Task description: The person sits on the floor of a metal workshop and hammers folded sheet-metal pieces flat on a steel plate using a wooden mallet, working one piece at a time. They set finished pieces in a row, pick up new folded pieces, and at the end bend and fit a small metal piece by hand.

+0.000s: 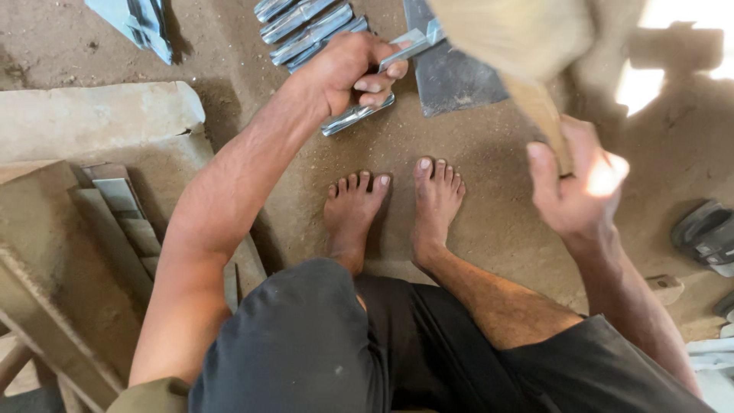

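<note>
Folded sheet-metal strip (359, 115): held low over the dirt floor (489, 222), just ahead of the feet. Likely light, stiff, sharp-edged; best gripped mid-length. Left hand (348, 73) closed around it. Right hand (569, 187) closed on wooden mallet handle (547, 115), raised, blurred.

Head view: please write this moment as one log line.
left hand: grips metal strip | right hand: holds raised wooden mallet | strips on dirt floor

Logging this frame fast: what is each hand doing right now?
Left hand: closed on a bent metal strip.
Right hand: closed around the wooden mallet handle; the mallet head is raised and blurred.
</note>
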